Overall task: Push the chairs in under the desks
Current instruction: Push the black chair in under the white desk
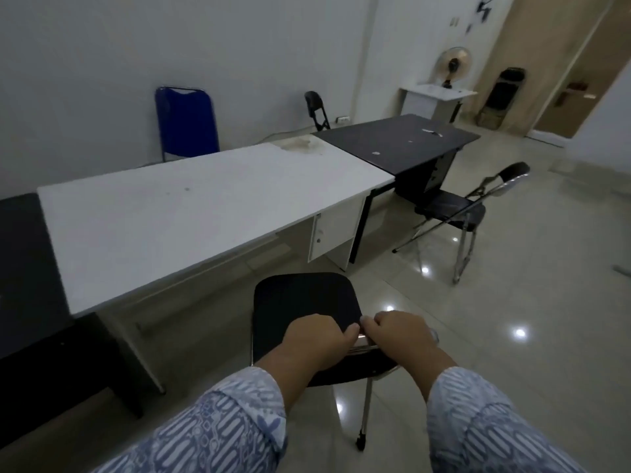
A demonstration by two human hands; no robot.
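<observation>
Glossy pale tiled floor (512, 353), plain white wall behind; landmark for all entries: white desk (191, 213), set lengthwise along the wall.

- Black chair (304, 298): just in front of the white desk's near edge, seat pointing toward it, not yet under it. Chrome frame; one leg visible below the seat.
- Left hand (314, 339): closed over the top of the black chair's backrest, knuckles up. Patterned blue-and-white sleeve (218, 428) at the wrist.
- Right hand (403, 339): closed on the same backrest rail, just beside the left hand, thumbs almost meeting.
- Black folding chair (457, 213): right of the white desk, standing clear on the floor near the dark desk.
- Dark desk (399, 141): butted against the white desk's far right end; pale scuffs on top.
- Blue chair (186, 124): behind the white desk, against the wall.
- Small black chair (316, 109): behind the desks' joint, by the wall.
- Fan (454, 68): well beyond the dark desk, on a small white stand (433, 97).
</observation>
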